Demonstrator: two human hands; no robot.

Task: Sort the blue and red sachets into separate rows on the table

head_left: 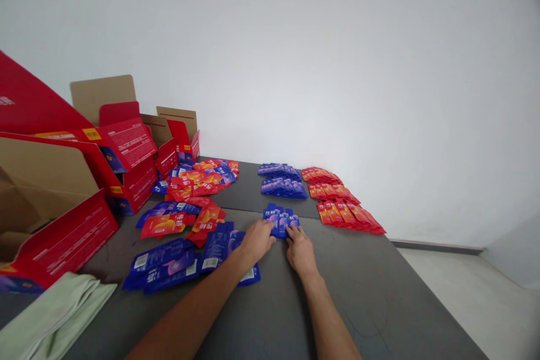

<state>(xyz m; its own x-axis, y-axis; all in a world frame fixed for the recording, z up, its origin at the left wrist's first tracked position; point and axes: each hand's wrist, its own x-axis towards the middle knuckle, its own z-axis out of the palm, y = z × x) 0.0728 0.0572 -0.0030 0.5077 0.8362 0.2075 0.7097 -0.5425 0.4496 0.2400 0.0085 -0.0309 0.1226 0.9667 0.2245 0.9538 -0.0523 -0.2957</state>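
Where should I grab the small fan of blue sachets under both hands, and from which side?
Probably the near short ends of the blue sachets, coming from the near table edge. They lie flat and overlapped, with the left hand and right hand already on those ends; the far ends point towards other rows.

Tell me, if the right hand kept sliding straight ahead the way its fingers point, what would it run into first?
The right hand already touches the small blue packet stack. Beyond it, probably the blue packet rows farther along the table, though depth is hard to judge.

1 head view looks forward and down across the grey table [379,292] toward the wall [337,56]
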